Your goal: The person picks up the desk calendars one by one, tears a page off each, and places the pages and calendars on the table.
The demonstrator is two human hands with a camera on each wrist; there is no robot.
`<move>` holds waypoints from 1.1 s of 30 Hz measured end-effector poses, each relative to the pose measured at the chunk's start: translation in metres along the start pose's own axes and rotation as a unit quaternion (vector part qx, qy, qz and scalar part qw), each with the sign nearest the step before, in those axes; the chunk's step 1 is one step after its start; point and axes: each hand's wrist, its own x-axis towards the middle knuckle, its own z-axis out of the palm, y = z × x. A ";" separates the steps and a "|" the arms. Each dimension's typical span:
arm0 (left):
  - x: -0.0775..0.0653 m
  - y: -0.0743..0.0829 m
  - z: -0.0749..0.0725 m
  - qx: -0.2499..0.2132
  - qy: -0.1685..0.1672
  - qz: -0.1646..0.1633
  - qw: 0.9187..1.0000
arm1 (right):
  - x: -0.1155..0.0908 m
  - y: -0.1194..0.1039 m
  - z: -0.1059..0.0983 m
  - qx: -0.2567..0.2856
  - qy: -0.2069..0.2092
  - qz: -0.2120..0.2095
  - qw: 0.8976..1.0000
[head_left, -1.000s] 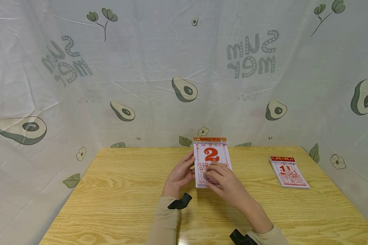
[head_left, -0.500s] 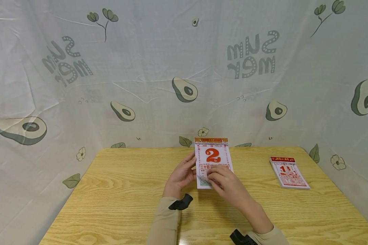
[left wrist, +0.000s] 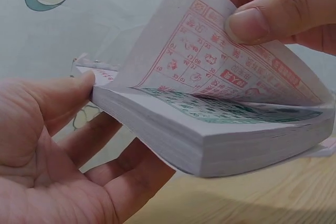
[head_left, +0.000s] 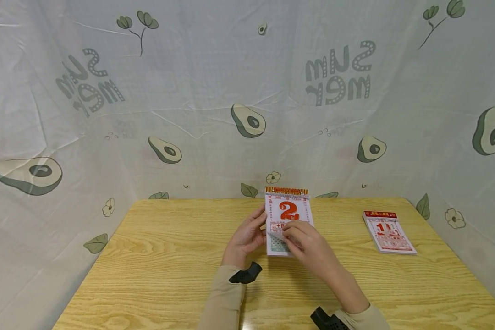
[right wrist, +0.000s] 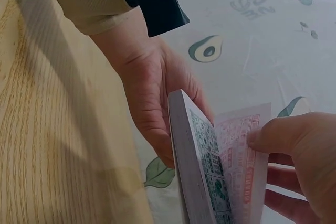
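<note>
A thick tear-off calendar (head_left: 288, 211) with a large red 2 on its top page is held up over the table, tilted toward me. My left hand (head_left: 247, 236) grips it from the left, thumb on the side edge and fingers beneath, as the left wrist view shows (left wrist: 63, 150). Between thumb and fingers, my right hand (head_left: 309, 245) pinches the lower part of the top page (left wrist: 210, 51) and lifts it. Under that raised page a green-printed page (left wrist: 231, 109) shows. In the right wrist view the lifted page (right wrist: 244, 156) stands away from the thick pad (right wrist: 184, 145).
A second, similar calendar (head_left: 389, 233) lies on the right of the wooden table (head_left: 169, 256). Behind and at both sides hangs a pale curtain (head_left: 206, 68) with avocado prints. Black wrist devices (head_left: 245, 273) sit on both sleeves.
The right fingers, earlier over the lower page, now pinch its bottom and raise it, uncovering green print. Both hands and the calendar have shifted slightly to the right.
</note>
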 end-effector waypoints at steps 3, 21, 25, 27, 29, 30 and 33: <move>0.000 -0.001 0.001 -0.002 -0.001 0.000 1.000 | 0.000 0.000 0.001 -0.002 0.004 0.005 1.000; 0.006 -0.009 0.006 -0.016 0.016 0.016 1.000 | -0.001 0.001 -0.001 0.004 0.004 0.144 0.990; 0.006 -0.009 0.006 -0.020 0.006 0.018 1.000 | -0.002 0.002 -0.001 0.016 0.009 0.147 0.989; 0.006 -0.009 0.006 -0.023 0.001 0.018 1.000 | -0.002 0.003 -0.001 0.021 0.014 0.144 0.989; 0.006 -0.009 0.006 -0.027 -0.001 0.019 0.999 | -0.002 0.003 -0.001 0.023 0.019 0.142 0.989; 0.006 -0.009 0.006 -0.028 0.000 0.020 0.999 | -0.002 0.003 -0.001 0.023 0.020 0.142 0.989; 0.005 -0.009 0.007 -0.030 0.002 0.018 0.999 | -0.002 0.003 -0.001 0.023 0.023 0.145 0.989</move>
